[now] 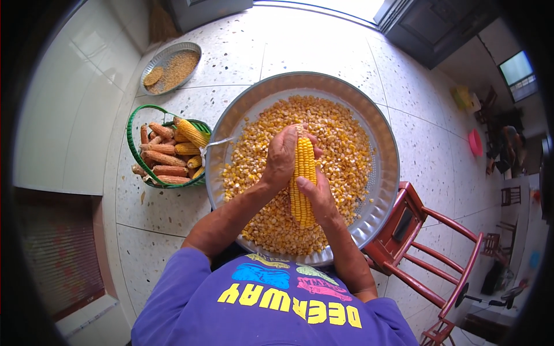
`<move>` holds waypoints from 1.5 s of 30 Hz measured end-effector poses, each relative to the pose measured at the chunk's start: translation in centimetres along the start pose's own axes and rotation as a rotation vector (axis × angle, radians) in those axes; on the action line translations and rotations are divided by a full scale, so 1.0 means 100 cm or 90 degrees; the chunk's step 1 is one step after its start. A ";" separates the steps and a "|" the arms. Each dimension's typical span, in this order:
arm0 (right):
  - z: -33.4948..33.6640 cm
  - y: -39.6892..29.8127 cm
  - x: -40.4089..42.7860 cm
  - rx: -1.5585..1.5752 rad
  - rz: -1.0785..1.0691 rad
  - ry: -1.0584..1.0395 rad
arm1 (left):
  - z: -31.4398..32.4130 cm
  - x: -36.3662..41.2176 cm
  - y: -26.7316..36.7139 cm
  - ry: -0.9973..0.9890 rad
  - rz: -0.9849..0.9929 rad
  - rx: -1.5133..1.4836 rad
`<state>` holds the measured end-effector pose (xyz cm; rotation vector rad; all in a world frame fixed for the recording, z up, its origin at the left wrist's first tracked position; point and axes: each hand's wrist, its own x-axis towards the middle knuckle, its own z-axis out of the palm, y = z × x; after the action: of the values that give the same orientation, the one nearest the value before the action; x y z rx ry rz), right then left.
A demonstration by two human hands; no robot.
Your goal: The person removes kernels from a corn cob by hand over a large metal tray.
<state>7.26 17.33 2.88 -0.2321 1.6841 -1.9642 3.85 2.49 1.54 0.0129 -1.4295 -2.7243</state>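
A yellow ear of corn (304,186) is held over a wide round metal pan (363,93) by both hands. My left hand (283,153) wraps the upper left side of the ear, near its pale tip where kernels are gone. On the right side my right hand (322,192) grips the ear, its thumb pressed on the kernel rows and its fingers partly hidden behind. Loose corn kernels (272,220) cover most of the pan's bottom, which has small holes showing at the right.
Left of the pan stands a green basket (130,129) with bare corncobs (166,158) and several yellow ears (190,132). Beyond it lies a smaller metal tray (197,49) of grain. A red wooden chair (437,259) with a dark phone-like slab on its seat touches the right side.
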 end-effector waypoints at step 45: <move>-0.008 0.010 0.005 0.063 -0.111 0.044 | 0.018 -0.006 0.012 -0.095 0.008 0.023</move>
<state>6.71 17.68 1.64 -0.2871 1.6526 -2.1999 4.47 3.32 3.56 -0.2001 -1.5097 -2.7402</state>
